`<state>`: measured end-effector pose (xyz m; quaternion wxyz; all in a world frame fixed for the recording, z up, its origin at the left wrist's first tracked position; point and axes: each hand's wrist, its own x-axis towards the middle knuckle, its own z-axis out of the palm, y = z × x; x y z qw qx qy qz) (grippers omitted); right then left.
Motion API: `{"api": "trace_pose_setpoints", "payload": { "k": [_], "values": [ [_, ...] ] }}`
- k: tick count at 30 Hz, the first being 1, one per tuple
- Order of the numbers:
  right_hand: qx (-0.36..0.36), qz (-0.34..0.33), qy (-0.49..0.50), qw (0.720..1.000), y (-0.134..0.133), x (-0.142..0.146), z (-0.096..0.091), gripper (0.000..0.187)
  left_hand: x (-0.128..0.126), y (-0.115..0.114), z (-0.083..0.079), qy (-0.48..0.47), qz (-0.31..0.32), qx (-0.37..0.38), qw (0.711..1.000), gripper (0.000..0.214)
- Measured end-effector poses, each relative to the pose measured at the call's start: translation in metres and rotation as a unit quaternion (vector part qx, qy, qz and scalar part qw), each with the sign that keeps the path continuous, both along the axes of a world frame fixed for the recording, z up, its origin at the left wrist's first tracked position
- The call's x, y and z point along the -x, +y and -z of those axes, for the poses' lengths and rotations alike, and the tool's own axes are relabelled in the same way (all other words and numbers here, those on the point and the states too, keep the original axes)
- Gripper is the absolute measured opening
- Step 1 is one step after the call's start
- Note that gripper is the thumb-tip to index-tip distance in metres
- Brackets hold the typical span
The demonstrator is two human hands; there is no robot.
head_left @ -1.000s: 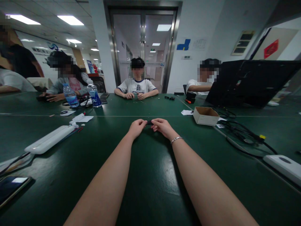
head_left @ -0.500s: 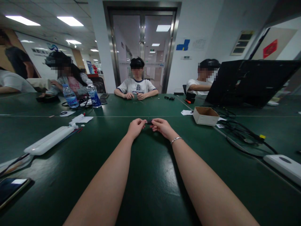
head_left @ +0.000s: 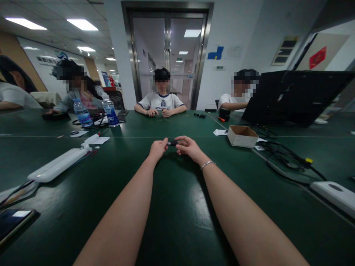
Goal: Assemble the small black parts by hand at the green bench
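Observation:
My left hand (head_left: 158, 150) is closed round one end of a short black rod with a silvery section (head_left: 172, 143), held roughly level just above the green table (head_left: 174, 192). At its other, black end, the thumb and fingers of my right hand (head_left: 190, 148) pinch loosely. The silvery section lies beside my left fingers. The rod is too small to tell its exact kind, and both its ends are partly hidden by my fingers.
To the right lie an open cardboard box (head_left: 242, 136), black cables (head_left: 288, 157) and a white power strip (head_left: 334, 195), with a monitor (head_left: 296, 98) behind. At left are a white case (head_left: 59, 165), a phone (head_left: 15, 223) and bottles (head_left: 111, 112). A person (head_left: 162, 99) sits opposite.
My left hand has shifted slightly left along the rod, and more of the rod, with its silvery section, shows between my hands. My right fingers look a little looser.

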<state>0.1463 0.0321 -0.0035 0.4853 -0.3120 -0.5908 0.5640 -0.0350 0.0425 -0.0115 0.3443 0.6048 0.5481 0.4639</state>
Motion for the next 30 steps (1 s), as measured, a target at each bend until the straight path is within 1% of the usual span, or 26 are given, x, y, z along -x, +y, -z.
{"api": "trace_pose_setpoints", "payload": {
  "k": [3, 6, 9, 13, 15, 17, 20, 21, 24, 27, 30],
  "values": [
    [-0.007, 0.016, -0.016, 1.0, -0.001, 0.004, -0.001, 0.039, 0.001, 0.0, -0.001, -0.011, -0.013, -0.005, 1.0, 0.051],
    [0.01, 0.03, -0.009, 0.999, -0.001, 0.004, 0.0, 0.034, 0.0, -0.001, 0.001, 0.0, -0.006, -0.034, 0.999, 0.052],
    [0.034, 0.043, 0.011, 0.998, 0.001, 0.001, 0.003, 0.028, -0.002, 0.0, 0.005, -0.005, 0.028, -0.058, 0.998, 0.047],
    [0.073, 0.067, 0.024, 0.995, 0.001, -0.001, 0.002, 0.015, -0.004, 0.001, 0.007, -0.027, 0.08, -0.082, 0.993, 0.028],
    [0.085, 0.075, 0.018, 0.993, 0.002, 0.0, 0.001, 0.011, -0.005, -0.001, 0.006, -0.033, 0.099, -0.102, 0.989, 0.024],
    [0.087, 0.075, 0.009, 0.993, 0.002, 0.001, 0.001, 0.013, -0.006, -0.003, 0.004, -0.048, 0.103, -0.107, 0.988, 0.032],
    [0.088, 0.074, 0.008, 0.993, 0.002, 0.002, 0.0, 0.012, -0.007, -0.005, 0.002, -0.093, 0.08, -0.069, 0.99, 0.053],
    [0.088, 0.072, 0.009, 0.994, 0.002, 0.002, 0.0, 0.012, -0.008, -0.005, 0.002, -0.105, 0.072, -0.047, 0.991, 0.055],
    [0.088, 0.061, 0.003, 0.994, 0.002, 0.002, 0.0, 0.011, -0.009, -0.003, 0.003, -0.103, 0.064, -0.008, 0.993, 0.045],
    [0.089, 0.065, -0.002, 0.994, 0.003, 0.002, 0.001, 0.011, -0.008, -0.001, 0.005, -0.089, 0.076, -0.039, 0.992, 0.037],
    [0.092, 0.07, 0.008, 0.993, 0.004, 0.002, 0.002, 0.012, -0.007, -0.001, 0.005, -0.11, 0.07, -0.065, 0.989, 0.047]
  ]
}}
